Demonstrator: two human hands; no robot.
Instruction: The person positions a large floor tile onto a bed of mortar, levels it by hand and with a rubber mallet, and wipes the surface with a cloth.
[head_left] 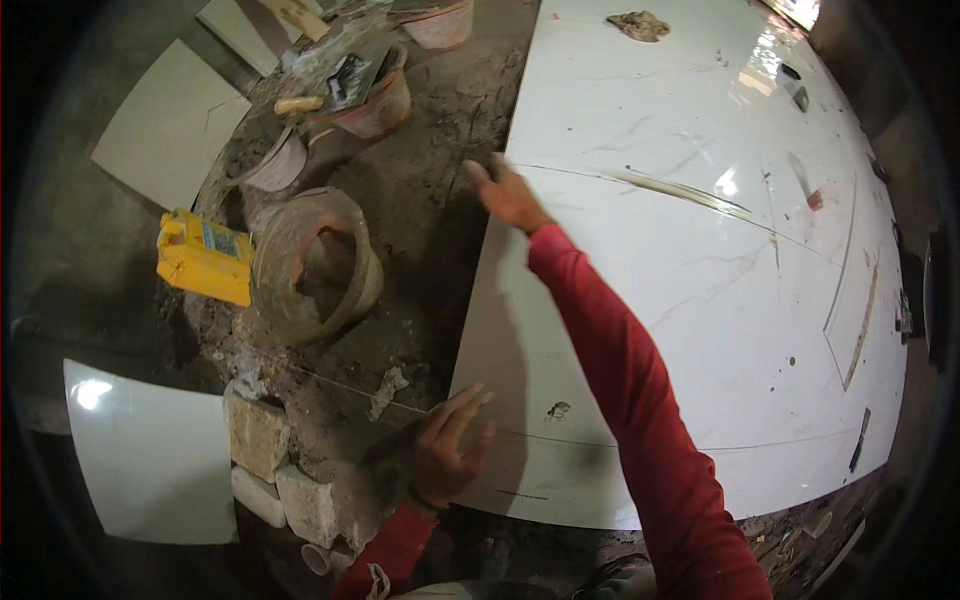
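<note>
Large glossy white tiles (600, 330) with grey veining lie across the floor to the right. At their left edge my left hand (455, 450) is over the near corner area, fingers stretched out, holding nothing visible. Farther up that same edge is my right hand (512, 195), its arm reaching across the tiles. Its fingers are apart and point past the edge toward the dirt floor (430, 220). Whether either hand touches the tile I cannot tell. A thin straight line, perhaps a string, runs over the dirt up to my left hand.
Left stand a mud-caked bucket (365, 275), a yellow jerrycan (225, 262) and concrete blocks (258, 435). Tile pieces (150, 460) lean farther left. Mortar pans (385, 110) sit at the back. A crumpled rag (638, 26) and a dark tool (860, 440) lie on the tiles.
</note>
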